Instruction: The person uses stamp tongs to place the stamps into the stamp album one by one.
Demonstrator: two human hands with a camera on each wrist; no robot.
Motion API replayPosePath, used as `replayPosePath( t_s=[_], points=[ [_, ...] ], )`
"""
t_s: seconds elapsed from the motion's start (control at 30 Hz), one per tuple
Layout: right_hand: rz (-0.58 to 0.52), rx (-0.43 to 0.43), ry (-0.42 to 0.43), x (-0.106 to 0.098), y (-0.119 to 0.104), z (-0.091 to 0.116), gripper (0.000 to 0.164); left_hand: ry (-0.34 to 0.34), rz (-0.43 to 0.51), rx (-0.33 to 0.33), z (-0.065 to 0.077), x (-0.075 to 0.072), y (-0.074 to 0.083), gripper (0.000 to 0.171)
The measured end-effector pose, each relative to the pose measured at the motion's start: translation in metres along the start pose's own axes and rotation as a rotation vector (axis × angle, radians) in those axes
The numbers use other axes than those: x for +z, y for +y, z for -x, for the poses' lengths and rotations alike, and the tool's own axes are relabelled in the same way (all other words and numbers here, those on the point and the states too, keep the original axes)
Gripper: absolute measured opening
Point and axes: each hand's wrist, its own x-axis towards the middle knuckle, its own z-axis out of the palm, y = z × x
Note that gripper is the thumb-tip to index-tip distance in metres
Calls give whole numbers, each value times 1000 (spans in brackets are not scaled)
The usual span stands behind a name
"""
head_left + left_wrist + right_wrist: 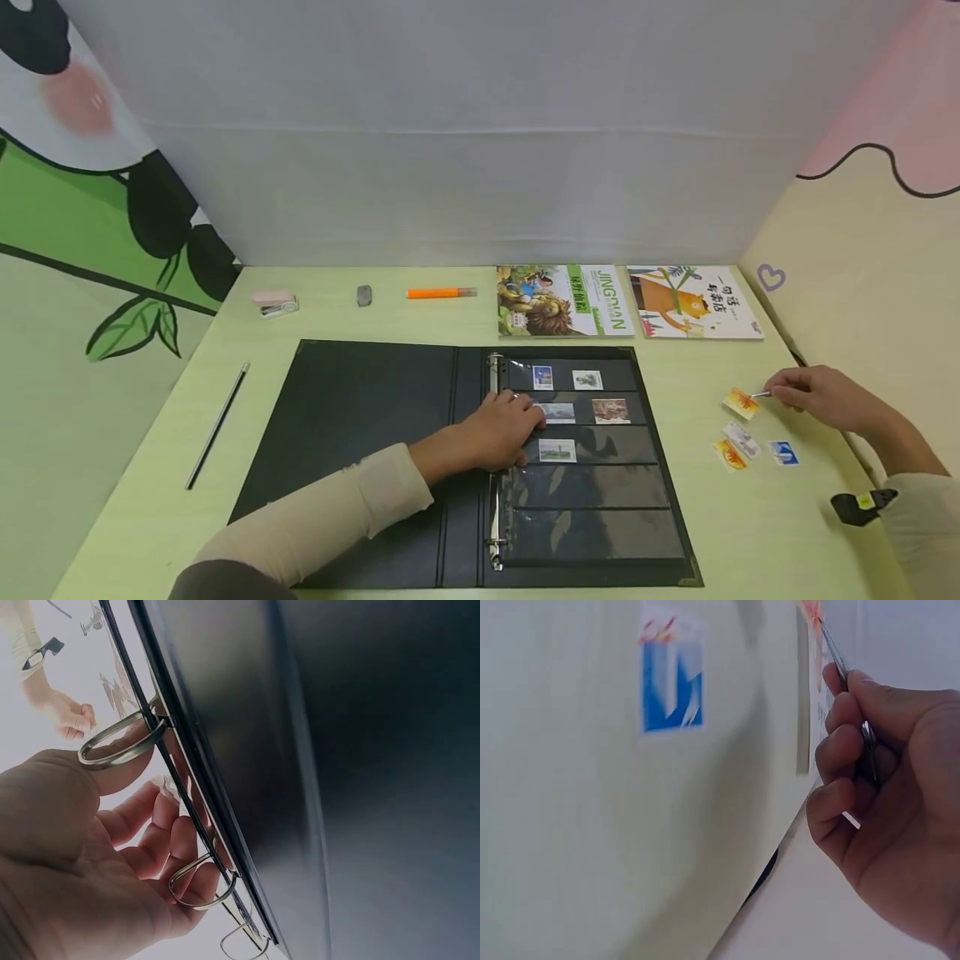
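Observation:
My right hand (832,400) grips metal tweezers (838,651), whose tips meet an orange-and-yellow stamp (740,404) above the table at the right. Just below it lie a greyish stamp (742,439), another orange stamp (731,455) and a blue-and-white stamp (783,452). An open black stamp album (367,417) fills the middle of the table. My left hand (498,429) rests on its pocket page (592,533) beside the metal rings (124,742), fingers bent, fingertips at the second-row stamp (558,413). Several stamps sit in the upper three rows.
Two picture books (566,300) lie behind the album at the right. An orange pen (441,292), a grey eraser (363,295) and a pink stapler (275,302) line the back. A pencil (217,427) lies left of the album. Walls border the table at the back and sides.

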Motion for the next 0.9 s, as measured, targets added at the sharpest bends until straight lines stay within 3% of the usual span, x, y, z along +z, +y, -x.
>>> replayPosePath(
  t_s=[0.2, 0.4, 0.7, 0.9],
  points=[
    [-64, -68, 18, 5, -25, -20, 22, -1, -12, 10, -1, 1, 0, 49],
    [-101, -199, -3, 18, -61, -46, 18, 5, -6, 6, -1, 3, -1, 50],
    [-144, -325, -127, 33, -112, -73, 15, 4, -2, 2, -1, 3, 1, 46],
    [-78, -420, -207, 46, -137, -86, 16, 4, -9, -5, -1, 1, 3, 45]
  ],
)
